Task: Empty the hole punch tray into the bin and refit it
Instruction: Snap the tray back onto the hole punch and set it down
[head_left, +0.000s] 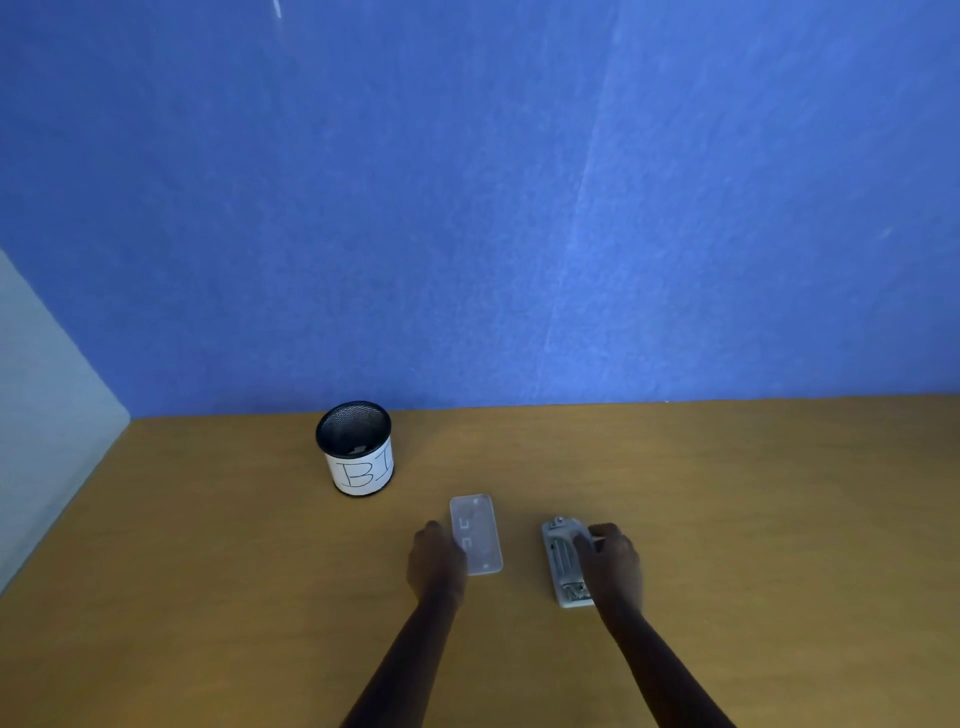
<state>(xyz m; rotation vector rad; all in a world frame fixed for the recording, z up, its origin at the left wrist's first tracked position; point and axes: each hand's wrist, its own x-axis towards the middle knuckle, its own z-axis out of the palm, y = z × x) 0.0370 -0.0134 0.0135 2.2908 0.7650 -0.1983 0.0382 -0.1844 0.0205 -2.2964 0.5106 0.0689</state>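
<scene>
A clear plastic tray (477, 532) lies flat on the wooden table (208, 597), apart from the grey metal hole punch (561, 564) to its right. My left hand (435, 564) rests at the tray's left edge, fingers touching it. My right hand (613, 564) lies over the punch's right side and grips it. The punch lies with its underside showing. A small black mesh bin (356, 447) with a white label stands upright at the back left; something pale sits at its bottom.
A blue wall (519, 208) rises right behind the table's far edge. A pale panel (47, 415) closes off the left side. Bare wooden surface stretches to the right of the punch and in front of the bin.
</scene>
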